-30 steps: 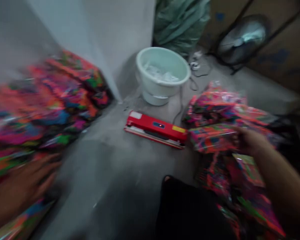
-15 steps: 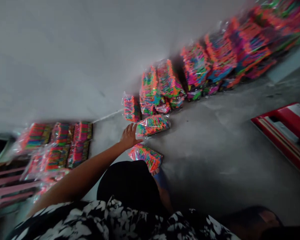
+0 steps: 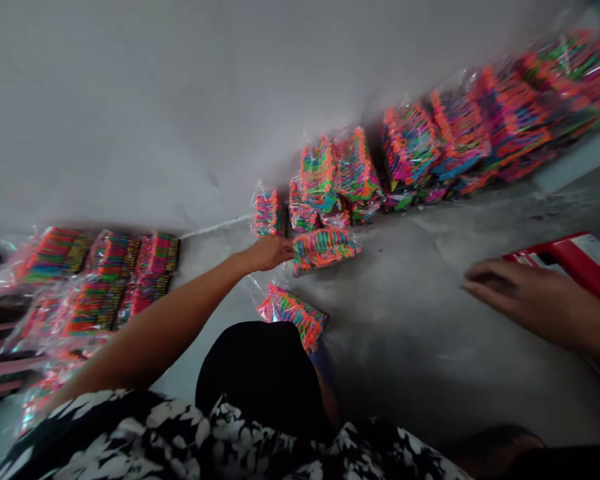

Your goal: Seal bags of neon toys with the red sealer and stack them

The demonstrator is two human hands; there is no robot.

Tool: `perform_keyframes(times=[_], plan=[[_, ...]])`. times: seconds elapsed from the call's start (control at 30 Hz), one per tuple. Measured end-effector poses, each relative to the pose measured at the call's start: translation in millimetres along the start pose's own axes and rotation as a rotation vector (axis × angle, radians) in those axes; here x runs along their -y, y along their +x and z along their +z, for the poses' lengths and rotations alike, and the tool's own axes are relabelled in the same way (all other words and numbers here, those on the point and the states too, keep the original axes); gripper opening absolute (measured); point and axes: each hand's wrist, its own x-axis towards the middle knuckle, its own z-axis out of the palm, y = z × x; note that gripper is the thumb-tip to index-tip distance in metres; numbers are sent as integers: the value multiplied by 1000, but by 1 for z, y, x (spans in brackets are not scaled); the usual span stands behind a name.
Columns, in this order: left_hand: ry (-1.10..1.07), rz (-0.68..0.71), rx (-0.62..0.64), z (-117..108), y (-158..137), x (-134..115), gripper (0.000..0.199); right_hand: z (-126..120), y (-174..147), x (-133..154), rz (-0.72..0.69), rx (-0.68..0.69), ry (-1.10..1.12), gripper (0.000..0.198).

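My left hand (image 3: 270, 253) is closed on the near end of a clear plastic bag packed with small multicoloured pieces (image 3: 327, 249), just above the grey floor. What the pieces are I cannot make out. A similar packed bag (image 3: 296, 312) lies closer to my body, beside my foot. Another small bag (image 3: 269, 213) stands against the wall just beyond my left hand. My right hand (image 3: 517, 293) is over the floor at the right, thumb and fingers apart, holding nothing, near a red box-like object (image 3: 580, 260).
Stacked bags of bright pieces (image 3: 410, 147) run along the wall (image 3: 155, 100) to the right. More bags of striped bundles (image 3: 100, 303) lie at the left, near pink slats (image 3: 10, 367). A pale slab (image 3: 577, 167) juts from under the right stack.
My left hand has gone from open beside the bag to closed on its end, and the bag has shifted slightly. My right hand has come into view at the right.
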Motion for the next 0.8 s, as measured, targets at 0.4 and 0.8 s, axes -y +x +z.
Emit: perform_keyframes(times=[0.4, 0.8], plan=[[-224, 559, -22, -119, 29, -233, 15, 30, 68, 101, -598, 156, 82, 44], [-763, 726, 253, 19, 141, -318, 87, -12, -72, -93, 317, -116, 569, 46]])
